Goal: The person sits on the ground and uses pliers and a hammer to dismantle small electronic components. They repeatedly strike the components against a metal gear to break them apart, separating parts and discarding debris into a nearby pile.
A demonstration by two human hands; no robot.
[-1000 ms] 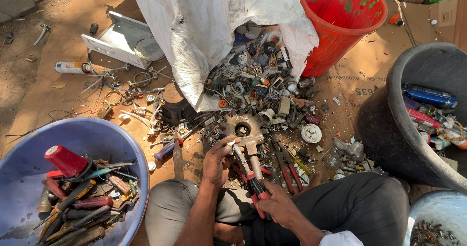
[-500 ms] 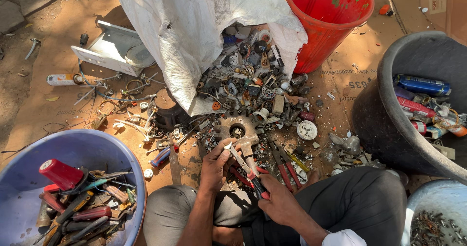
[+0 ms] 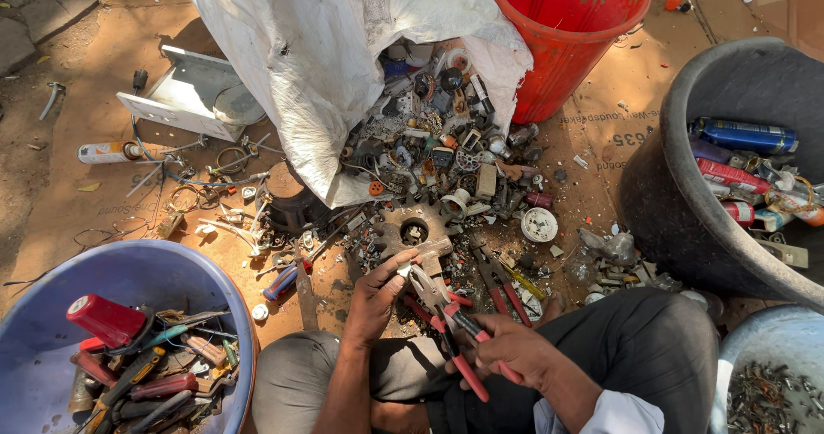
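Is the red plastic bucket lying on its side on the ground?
No, the red plastic bucket stands upright beside the white woven sack, and its open mouth faces up toward the camera.

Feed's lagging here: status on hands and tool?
Right hand grips red-handled steel pliers. Left hand pinches small metal piece at pliers' tip. Scrap pile ahead.

Flattened cardboard (image 3: 86, 202) on dirt carries scrap pile (image 3: 446, 168), tubs, red bucket (image 3: 571, 35).
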